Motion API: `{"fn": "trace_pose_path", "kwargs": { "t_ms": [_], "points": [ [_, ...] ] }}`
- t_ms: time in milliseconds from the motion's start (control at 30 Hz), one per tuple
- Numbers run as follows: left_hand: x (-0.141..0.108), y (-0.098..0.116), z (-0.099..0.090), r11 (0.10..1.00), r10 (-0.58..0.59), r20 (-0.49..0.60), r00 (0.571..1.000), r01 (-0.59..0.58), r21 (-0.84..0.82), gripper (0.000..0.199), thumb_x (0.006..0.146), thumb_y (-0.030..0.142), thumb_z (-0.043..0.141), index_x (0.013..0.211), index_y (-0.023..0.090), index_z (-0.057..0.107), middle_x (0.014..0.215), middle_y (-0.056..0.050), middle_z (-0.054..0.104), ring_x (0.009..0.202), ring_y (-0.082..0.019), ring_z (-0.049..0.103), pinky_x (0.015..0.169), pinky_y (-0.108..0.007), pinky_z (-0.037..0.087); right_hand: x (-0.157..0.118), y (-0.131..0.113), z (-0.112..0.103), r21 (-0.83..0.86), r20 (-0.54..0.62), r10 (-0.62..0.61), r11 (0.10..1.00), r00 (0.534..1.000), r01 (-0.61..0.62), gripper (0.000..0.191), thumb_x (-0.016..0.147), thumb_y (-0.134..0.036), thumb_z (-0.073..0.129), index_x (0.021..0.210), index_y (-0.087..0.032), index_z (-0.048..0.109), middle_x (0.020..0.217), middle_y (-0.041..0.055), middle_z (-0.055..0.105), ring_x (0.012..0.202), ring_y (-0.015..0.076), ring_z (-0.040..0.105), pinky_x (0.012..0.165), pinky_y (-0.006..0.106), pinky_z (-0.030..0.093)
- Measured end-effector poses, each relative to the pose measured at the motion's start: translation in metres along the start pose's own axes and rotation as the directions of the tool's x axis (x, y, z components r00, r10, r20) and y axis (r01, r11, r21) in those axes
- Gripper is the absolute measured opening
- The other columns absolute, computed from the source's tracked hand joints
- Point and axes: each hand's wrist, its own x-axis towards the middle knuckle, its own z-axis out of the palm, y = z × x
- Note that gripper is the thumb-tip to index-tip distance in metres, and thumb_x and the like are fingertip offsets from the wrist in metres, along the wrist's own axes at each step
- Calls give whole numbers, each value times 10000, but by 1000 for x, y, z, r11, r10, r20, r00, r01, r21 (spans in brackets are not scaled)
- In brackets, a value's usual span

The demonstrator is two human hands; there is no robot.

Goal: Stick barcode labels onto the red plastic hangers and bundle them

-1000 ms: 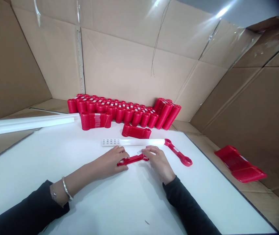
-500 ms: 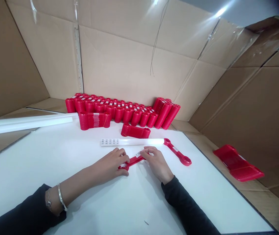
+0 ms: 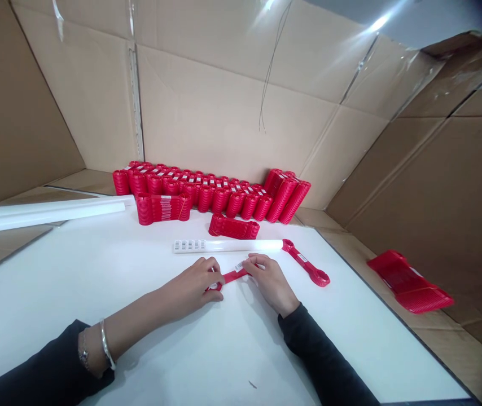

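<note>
Between my hands, low over the white table [image 3: 173,349], is a red flat plastic piece [image 3: 233,276] with a rounded ring at its left end. My left hand [image 3: 201,282] grips that ring between thumb and fingers. At the other end, my right hand [image 3: 268,279] has its fingers closed on the piece beside a small white barcode label [image 3: 239,266]. The right end is partly covered by my fingers. Just beyond lies a white strip of barcode labels [image 3: 228,245], and right of it a thin stack of red ring-ended pieces [image 3: 306,263].
A long row of bundled red pieces [image 3: 205,197] stands along the back cardboard wall [image 3: 207,101]. Two separate bundles, left [image 3: 163,208] and middle [image 3: 233,227], lie before it. White rolls [image 3: 46,214] extend off left. Another red stack [image 3: 410,282] sits beyond the table's right edge.
The red piece has turned or closed up slightly at the left, showing a narrower edge near my left fingers. Both hands stay almost in place.
</note>
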Motion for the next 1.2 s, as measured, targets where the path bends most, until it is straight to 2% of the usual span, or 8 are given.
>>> {"fn": "trace_pose_path", "kwargs": {
  "t_ms": [200,367,433,667,1200],
  "points": [
    [0,0,2,998,36,-15,999,-35,46,182,875,206,446,907,210,625,969,-53,535,906,-195,495,771,-309,420,1,2,0,-33,9,40,999,999,-40,211,699,-350,571,652,-176,680,1147,99,592,1146,283,487,939,353,364],
    [0,0,4,998,24,-26,999,-23,51,168,867,199,466,923,213,625,972,-50,538,910,-192,495,779,-310,421,3,11,5,-64,41,-2,998,999,5,188,710,-300,537,613,-195,660,1194,83,579,1291,269,354,998,356,310],
    [0,-1,5,998,24,-25,999,-22,53,165,867,197,470,928,214,623,973,-49,539,911,-192,496,777,-309,423,3,13,7,-71,43,-7,997,999,10,187,709,-290,531,611,-198,661,1180,77,589,1294,268,353,1005,358,302],
    [1,-4,7,998,31,-30,999,-29,56,157,863,199,487,948,217,617,980,-47,539,916,-193,494,784,-318,427,5,11,10,-92,36,-22,995,999,26,187,708,-272,529,598,-193,659,946,76,665,1279,265,376,1012,356,285],
    [1,-1,6,998,10,-22,1000,-8,65,152,855,187,493,929,211,623,975,-51,537,921,-199,498,782,-317,428,0,6,13,-143,3,27,989,1000,-26,157,698,-252,549,601,-193,657,1082,86,620,1282,264,360,1034,355,268]
  ]
}}
